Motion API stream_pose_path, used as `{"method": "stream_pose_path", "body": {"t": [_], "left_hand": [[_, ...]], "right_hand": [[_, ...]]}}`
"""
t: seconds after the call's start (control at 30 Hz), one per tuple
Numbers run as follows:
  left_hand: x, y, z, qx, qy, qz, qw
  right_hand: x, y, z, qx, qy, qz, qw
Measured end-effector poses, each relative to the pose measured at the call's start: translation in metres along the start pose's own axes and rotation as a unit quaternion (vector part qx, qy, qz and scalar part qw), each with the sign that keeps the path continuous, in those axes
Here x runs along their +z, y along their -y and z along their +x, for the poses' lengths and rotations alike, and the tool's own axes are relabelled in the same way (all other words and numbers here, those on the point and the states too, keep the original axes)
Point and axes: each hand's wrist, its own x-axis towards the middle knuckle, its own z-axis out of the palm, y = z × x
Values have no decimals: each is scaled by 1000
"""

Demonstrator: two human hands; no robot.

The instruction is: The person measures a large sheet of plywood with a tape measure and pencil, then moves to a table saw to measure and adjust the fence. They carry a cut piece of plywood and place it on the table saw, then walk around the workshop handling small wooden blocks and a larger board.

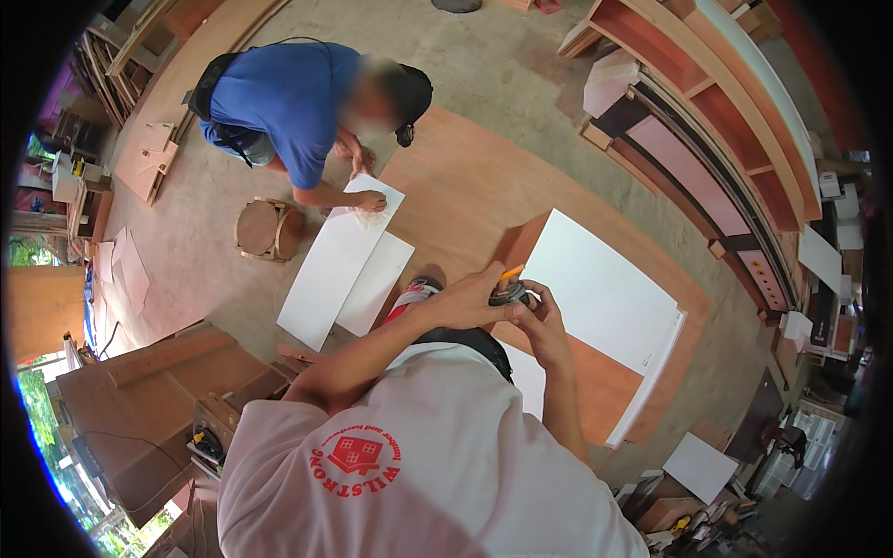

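Note:
My hands meet in front of my waist around a small dark rounded thing that looks like a tape measure point(508, 295). My left hand point(473, 296) is closed on its left side, and an orange pencil point(512, 272) sticks out from the same fingers. From the right, my right hand point(544, 327) pinches the measure with thumb and fingers. Just beyond them a large white panel point(600, 284) lies on a wide brown plywood sheet point(470, 181). A narrow white strip point(651, 372) runs along the panel's right end. My fingers partly cover the measure.
At the far left a person in a blue shirt point(279, 102) bends over a long white board point(339, 251), both hands on it. A second white board point(377, 284) lies beside it. A wooden stool point(267, 230) stands nearby. Shelf frames point(707, 93) line the right; a brown workbench point(139, 409) stands left.

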Motion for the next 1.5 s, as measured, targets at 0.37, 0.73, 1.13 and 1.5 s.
{"method": "stream_pose_path", "body": {"t": [0.37,0.73,1.13,1.5], "left_hand": [[-133,-34,193,-32,-5,-154,988],[-259,-116,380,-14,97,-41,994],[-359,-106,639,-9,14,44,999],[-536,-96,776,-103,-68,227,966]], "right_hand": [[-51,88,182,41,-57,186,980],[-125,190,327,-27,-86,191,977],[-355,319,495,-142,-141,266,943],[-590,399,601,-198,-297,382,852]]}}
